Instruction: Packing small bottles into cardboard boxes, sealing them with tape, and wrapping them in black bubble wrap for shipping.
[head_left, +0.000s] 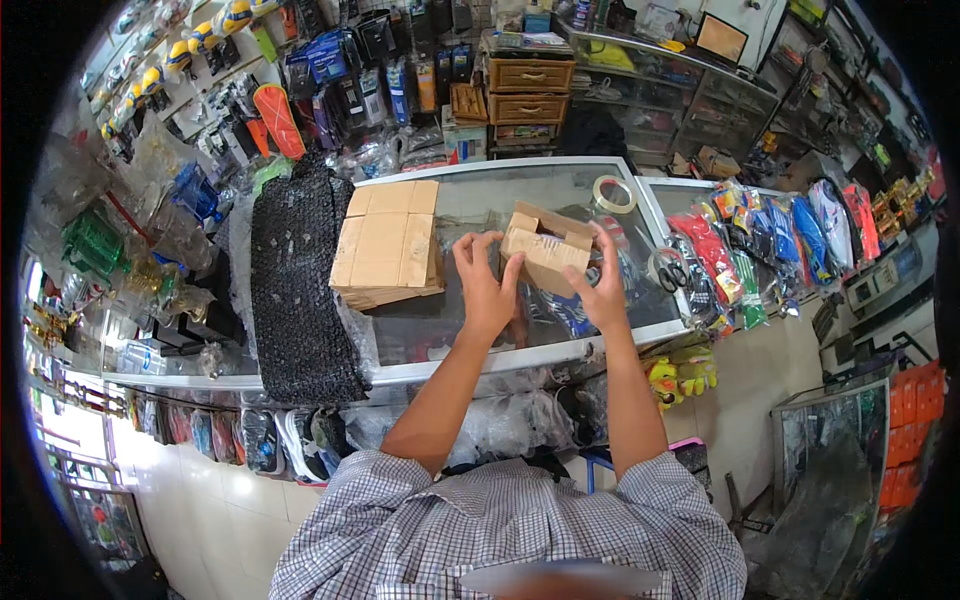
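Between my two hands is a small brown cardboard box (546, 259), tilted, its upper flaps partly open and a dark gap showing inside. My left hand (486, 281) grips its left side, with the thumb against the front face. On the right side my right hand (602, 289) holds it, thumb at the lower front corner and fingers behind. The box is above a glass-topped counter (409, 337). To the left of my left hand lies a stack of flattened cardboard boxes (386, 244). A roll of tape (614, 194) is on the glass beyond my right hand.
Black bubble wrap (300, 292) drapes over the counter's left part. Scissors (667, 271) lie right of the tape, beside plastic-packed sports goods (757, 240). Wooden drawers (529, 97) stand behind the counter. Packed shoes (300, 442) line its front below, and a glass cabinet (832, 442) stands lower right.
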